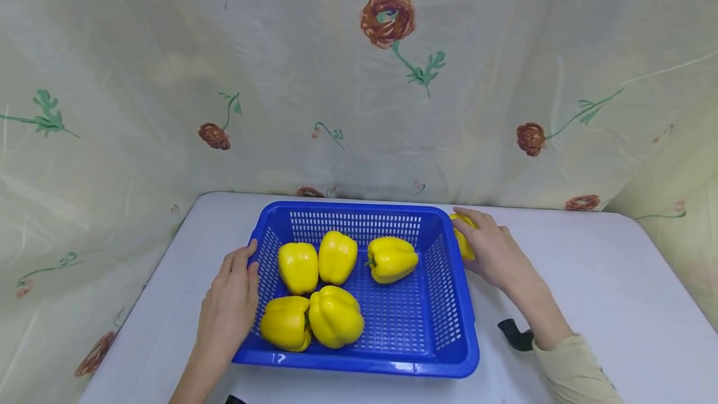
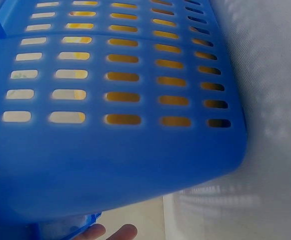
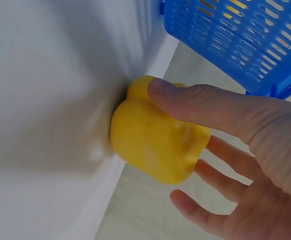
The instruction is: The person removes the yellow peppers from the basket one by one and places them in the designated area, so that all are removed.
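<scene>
Evidently the relation that counts is sideways: the glossy yellow bell pepper (image 3: 153,135) lies outside the blue plastic basket with slotted walls (image 1: 336,362), just beyond its right wall near the far corner, down at the white table (image 1: 606,279). The right hand (image 1: 493,251) is the nearer one and pinches this pepper, thumb on one side and fingers on the other, with the outermost finger clear of it. Which way the pepper's long axis runs I cannot tell, as no stem shows. Across the basket, the left hand (image 1: 227,301) touches the left rim with its fingertips; whether it grips the plastic I cannot tell. Inside, five more yellow bell peppers (image 1: 391,260) sit mostly toward the left, one apart on its side, stem pointing left, nearest the right wall.
</scene>
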The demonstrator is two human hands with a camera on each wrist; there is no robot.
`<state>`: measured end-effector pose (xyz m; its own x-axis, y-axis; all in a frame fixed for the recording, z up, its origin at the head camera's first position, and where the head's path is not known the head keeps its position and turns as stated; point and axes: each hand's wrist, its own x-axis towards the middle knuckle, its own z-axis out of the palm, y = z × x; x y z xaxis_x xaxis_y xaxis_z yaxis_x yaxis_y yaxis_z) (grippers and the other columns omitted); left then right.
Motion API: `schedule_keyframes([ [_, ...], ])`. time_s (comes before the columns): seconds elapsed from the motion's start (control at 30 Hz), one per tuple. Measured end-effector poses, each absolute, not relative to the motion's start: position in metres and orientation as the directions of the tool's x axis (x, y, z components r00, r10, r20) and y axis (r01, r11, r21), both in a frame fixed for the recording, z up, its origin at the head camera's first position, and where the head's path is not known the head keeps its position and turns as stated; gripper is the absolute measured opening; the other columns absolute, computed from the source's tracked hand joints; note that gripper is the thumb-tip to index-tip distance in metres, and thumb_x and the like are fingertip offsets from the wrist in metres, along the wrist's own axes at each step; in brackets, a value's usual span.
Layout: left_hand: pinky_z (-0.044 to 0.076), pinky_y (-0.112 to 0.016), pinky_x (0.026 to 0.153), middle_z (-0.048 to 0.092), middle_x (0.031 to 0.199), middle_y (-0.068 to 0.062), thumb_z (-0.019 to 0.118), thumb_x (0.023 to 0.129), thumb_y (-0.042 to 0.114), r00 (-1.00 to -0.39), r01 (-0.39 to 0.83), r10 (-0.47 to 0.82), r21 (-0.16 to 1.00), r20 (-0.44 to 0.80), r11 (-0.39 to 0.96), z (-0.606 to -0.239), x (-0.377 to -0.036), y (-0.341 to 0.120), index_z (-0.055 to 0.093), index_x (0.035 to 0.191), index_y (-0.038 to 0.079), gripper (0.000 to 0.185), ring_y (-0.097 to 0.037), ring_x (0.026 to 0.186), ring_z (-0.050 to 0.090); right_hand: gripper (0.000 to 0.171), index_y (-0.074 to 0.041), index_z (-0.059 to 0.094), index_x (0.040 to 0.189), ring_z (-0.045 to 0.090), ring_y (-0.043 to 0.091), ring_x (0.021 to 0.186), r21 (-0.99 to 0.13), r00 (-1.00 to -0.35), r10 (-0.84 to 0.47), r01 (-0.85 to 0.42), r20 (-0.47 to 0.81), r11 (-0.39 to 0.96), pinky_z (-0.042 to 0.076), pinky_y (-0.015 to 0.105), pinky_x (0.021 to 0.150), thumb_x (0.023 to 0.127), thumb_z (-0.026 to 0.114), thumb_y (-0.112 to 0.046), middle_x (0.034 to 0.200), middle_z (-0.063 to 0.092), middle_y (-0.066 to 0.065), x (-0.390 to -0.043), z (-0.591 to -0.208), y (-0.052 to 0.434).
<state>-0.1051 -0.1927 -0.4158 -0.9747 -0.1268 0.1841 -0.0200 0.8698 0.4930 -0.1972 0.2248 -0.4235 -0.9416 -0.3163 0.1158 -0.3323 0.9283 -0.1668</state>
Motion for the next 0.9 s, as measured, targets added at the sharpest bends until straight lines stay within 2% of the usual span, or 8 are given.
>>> schedule_keyframes([
  [0.57, 0.067, -0.056, 0.088, 0.056, 0.151, -0.033, 0.049, 0.115, 0.014, -0.977, -0.026, -0.127, 0.494, 0.172, 0.869, -0.415, -0.105, -0.192, 0.049, 0.157, -0.002, 0.044, -0.051, 0.12, 0.071, 0.075, -0.012, 0.062, 0.15, 0.042, 0.054, 0.151, -0.151, -0.945, -0.299, -0.317, 0.132, 0.936, 0.044, 0.082, 0.112, 0.083, 0.094, -0.01, 0.167, 0.044, 0.025, -0.187, -0.409, 0.226],
  [0.9, 0.068, -0.055, 0.086, 0.057, 0.15, -0.032, 0.049, 0.115, 0.014, -0.975, -0.023, -0.128, 0.492, 0.181, 0.87, -0.413, -0.104, -0.192, 0.049, 0.156, -0.002, 0.044, -0.049, 0.116, 0.073, 0.076, -0.014, 0.063, 0.149, 0.039, 0.051, 0.151, -0.066, -0.938, -0.301, -0.316, 0.173, 0.946, 0.045, 0.078, 0.111, 0.08, 0.096, -0.012, 0.165, 0.045, 0.025, -0.177, -0.387, 0.222],
])
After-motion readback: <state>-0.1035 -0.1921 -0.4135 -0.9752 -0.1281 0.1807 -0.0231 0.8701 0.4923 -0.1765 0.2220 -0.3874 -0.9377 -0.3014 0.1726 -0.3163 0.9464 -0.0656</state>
